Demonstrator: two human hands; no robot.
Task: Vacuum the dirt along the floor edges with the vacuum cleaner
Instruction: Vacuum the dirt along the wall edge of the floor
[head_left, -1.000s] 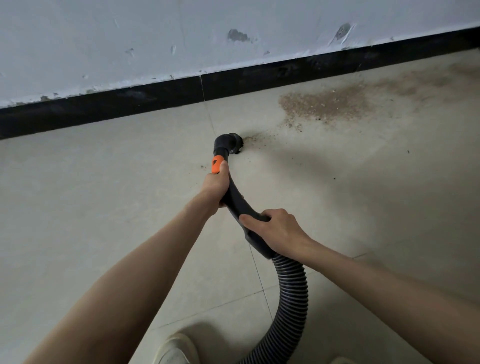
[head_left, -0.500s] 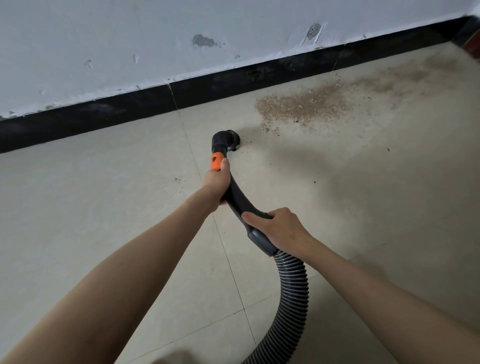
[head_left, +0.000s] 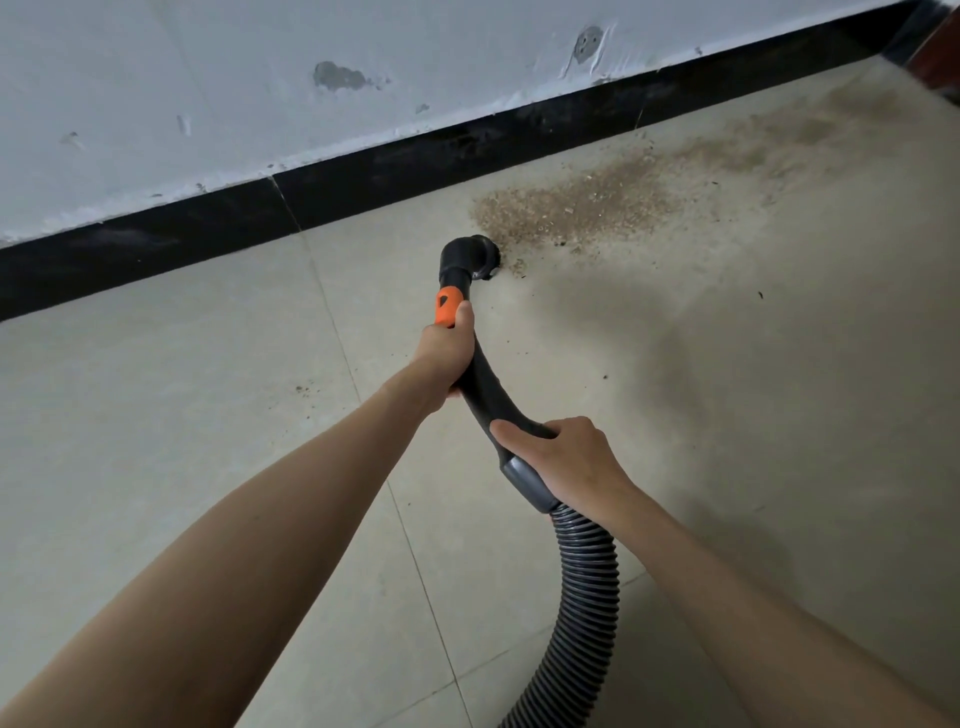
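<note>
Both hands wrapped around the vacuum handle (head_left: 485, 395): left hand (head_left: 447, 348) clamped just below the orange button (head_left: 448, 307), right hand (head_left: 569, 460) gripping the rear end above the ribbed hose (head_left: 582, 587). Nozzle (head_left: 475, 257) down on the floor (head_left: 182, 415), touching the near edge of the dirt patch (head_left: 576, 205). Patch spread beyond the nozzle, along the black skirting (head_left: 363, 171). Stray specks (head_left: 301, 388) left of the handle.

Risks, as judged:
- Nozzle pushed fast into the heap: debris scattered rather than lifted.
- Nozzle tilted off the floor: suction lost.
- Thumb close to the button: accidental press possible.
- Hose trailing near the feet: snag or trip.
</note>
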